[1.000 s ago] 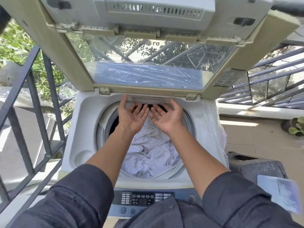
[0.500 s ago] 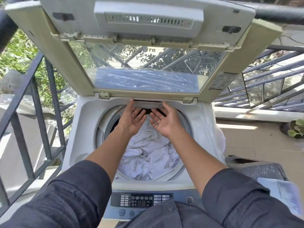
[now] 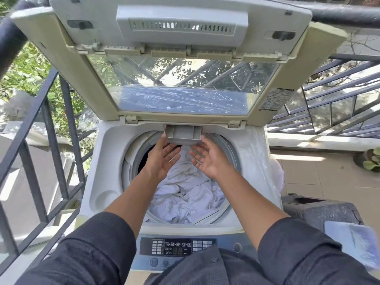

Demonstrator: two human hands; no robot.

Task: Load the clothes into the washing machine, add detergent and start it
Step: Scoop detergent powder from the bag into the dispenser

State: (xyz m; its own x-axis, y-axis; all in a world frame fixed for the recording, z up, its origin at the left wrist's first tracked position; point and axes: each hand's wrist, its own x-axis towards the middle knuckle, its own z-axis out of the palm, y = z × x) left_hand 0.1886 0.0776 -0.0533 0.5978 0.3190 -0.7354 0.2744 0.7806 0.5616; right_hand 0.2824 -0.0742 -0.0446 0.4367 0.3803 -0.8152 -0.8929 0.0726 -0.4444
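Note:
A white top-load washing machine (image 3: 107, 161) stands in front of me with its glass-windowed lid (image 3: 267, 112) raised. White clothes (image 3: 185, 198) fill the drum. A grey detergent drawer (image 3: 183, 134) sticks out from the back rim over the drum, its compartments looking empty. My left hand (image 3: 160, 159) is palm up with its thumb on the drawer's left corner. My right hand (image 3: 209, 159) is palm up too, fingertips at the drawer's right underside. The control panel (image 3: 176, 247) shows lit digits near my chest.
A dark metal railing (image 3: 67, 124) runs close along the machine's left side and behind the lid. To the right stand a dark textured bin (image 3: 329, 210), a pale packet (image 3: 353, 239) on it, and a potted plant (image 3: 370, 161) on the tiled floor.
The detergent drawer, flush under the lid hinge before, has slid out toward me. Both hands came back with it from the rear rim.

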